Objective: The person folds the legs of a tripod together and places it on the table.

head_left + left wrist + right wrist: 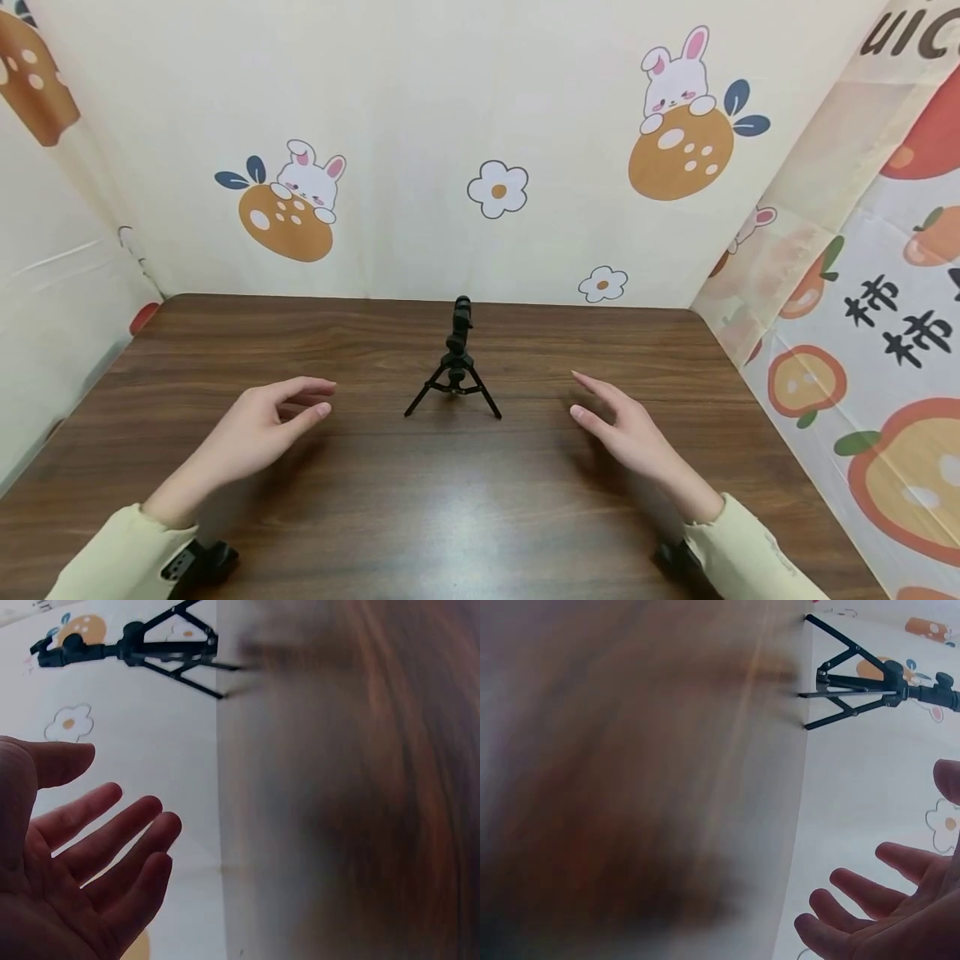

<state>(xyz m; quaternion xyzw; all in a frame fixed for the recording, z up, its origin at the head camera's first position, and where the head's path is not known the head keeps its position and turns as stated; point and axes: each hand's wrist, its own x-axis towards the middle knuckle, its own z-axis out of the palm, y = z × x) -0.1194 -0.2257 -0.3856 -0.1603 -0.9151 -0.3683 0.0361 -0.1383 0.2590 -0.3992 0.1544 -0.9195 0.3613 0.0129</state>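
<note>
A small black tripod [456, 360] stands upright on the wooden table, its legs spread, midway between the two hands. To its left hovers my left hand [262, 429], fingers relaxed and apart from the tripod. On the other side my right hand [630, 429] hangs above the table with loosely bent fingers, holding nothing. Both wrist views show the tripod sideways: the left one has the tripod [131, 651] beyond the thumb, and the right one shows the tripod [877, 686] above the fingers.
The brown wooden table [450, 500] reaches back to a pale curtain [420, 100] printed with rabbits and flowers. A fruit-patterned cloth [810, 450] hangs along the right side, and a white sheet [60, 275] borders the left. Dark straps with devices sit at both wrists.
</note>
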